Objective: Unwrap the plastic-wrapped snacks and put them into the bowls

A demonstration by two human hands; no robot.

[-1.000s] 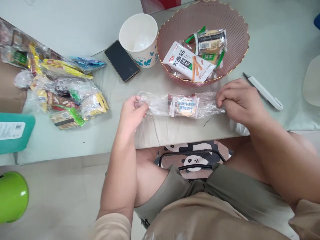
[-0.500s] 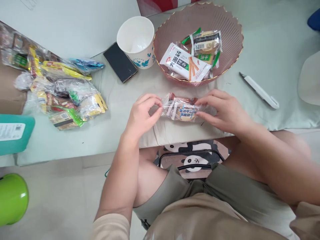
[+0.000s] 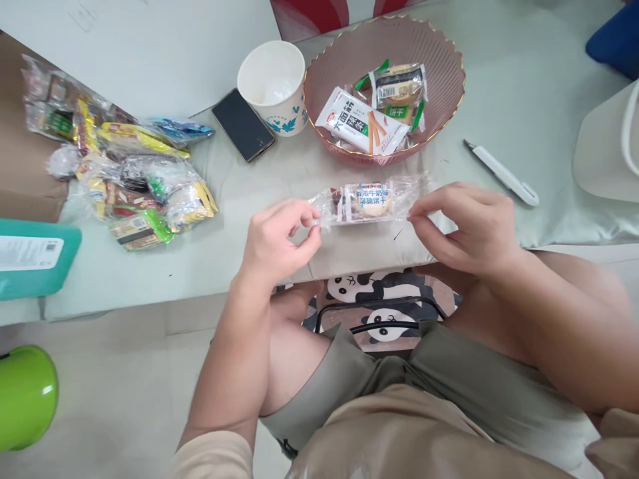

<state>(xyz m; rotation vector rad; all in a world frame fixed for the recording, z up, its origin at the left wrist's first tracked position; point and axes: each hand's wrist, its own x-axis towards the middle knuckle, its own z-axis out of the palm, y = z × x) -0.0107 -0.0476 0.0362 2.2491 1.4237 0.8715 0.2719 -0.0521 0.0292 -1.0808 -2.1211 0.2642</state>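
A clear plastic bag (image 3: 327,211) lies near the table's front edge between my hands. Inside it are a biscuit packet (image 3: 374,199) with blue lettering and a dark reddish-brown wrapped snack (image 3: 337,199). My left hand (image 3: 282,239) pinches the bag's left end between thumb and forefinger. At the lower right corner of the bag, my right hand (image 3: 466,223) has thumb and forefinger pressed together on the film. Just behind the bag stands a pink ribbed bowl (image 3: 439,80) with a gold rim, holding several snack packets, a white one (image 3: 362,120) uppermost.
Several bagged snacks (image 3: 144,179) are heaped at the left beside a teal container (image 3: 64,259). A paper cup (image 3: 272,80) and a phone (image 3: 243,124) stand left of the bowl. A white utility knife (image 3: 502,173) lies right, near a white bin (image 3: 604,146). A green bin (image 3: 27,399) is on the floor.
My right hand has moved right, off the biscuit packet to the bag's right edge. The plastic now spreads wider and the packets sit slightly farther from me. The view has shifted a little.
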